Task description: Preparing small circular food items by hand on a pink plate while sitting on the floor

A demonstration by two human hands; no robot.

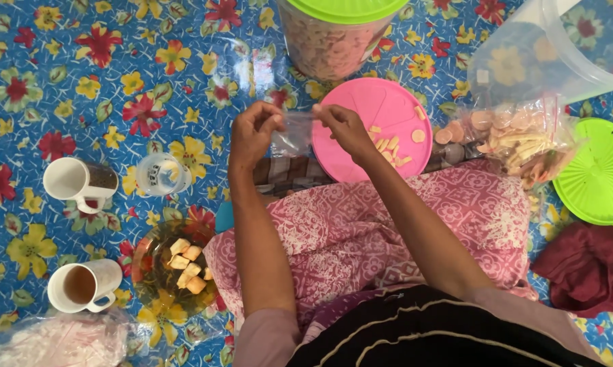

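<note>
Both hands pinch a small clear plastic bag (291, 134) by its top edge, left hand (252, 132) and right hand (344, 126) drawing the thin film taut, apparently to open its mouth. It hangs just beside a round pink plastic lid (361, 115) carrying pale flat crackers (390, 146), above the floral floor mat (62, 81).

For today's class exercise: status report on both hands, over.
Left hand and right hand both pinching small clear plastic bag. Round pink plastic lid with crackers just beyond. Nothing blocking.
</note>
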